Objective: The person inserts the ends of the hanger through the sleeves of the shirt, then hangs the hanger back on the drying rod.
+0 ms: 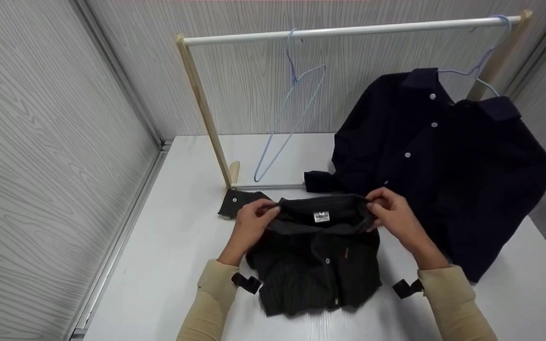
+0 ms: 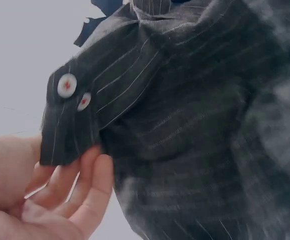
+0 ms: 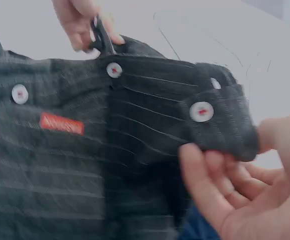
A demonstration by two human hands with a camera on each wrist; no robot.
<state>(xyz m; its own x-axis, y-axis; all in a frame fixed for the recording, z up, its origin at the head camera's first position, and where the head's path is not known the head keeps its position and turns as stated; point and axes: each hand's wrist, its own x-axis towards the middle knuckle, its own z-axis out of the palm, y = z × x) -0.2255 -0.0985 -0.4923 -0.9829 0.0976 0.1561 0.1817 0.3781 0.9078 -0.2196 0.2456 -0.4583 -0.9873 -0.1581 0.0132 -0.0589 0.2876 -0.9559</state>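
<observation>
A black pinstriped shirt [image 1: 292,279] hangs bunched between both hands, low over the white table. My left hand [image 1: 254,222] pinches the left end of its collar [image 1: 296,229], and my right hand [image 1: 394,213] pinches the right end. A white label [image 1: 321,217] shows inside the neck. In the left wrist view, white buttons [image 2: 67,85] dot the striped cloth just above the fingers [image 2: 92,175]. The right wrist view has the thumb and fingers [image 3: 205,182] at a buttoned collar corner [image 3: 220,120], with a red tag [image 3: 62,123] on the shirt front.
A garment rack with a white rail [image 1: 349,31] stands behind the shirt. An empty blue hanger [image 1: 277,128] hangs from it. At the right, a navy shirt [image 1: 472,180] hangs on another hanger [image 1: 479,68]. A dark cuff [image 1: 244,202] lies by the rack's left foot.
</observation>
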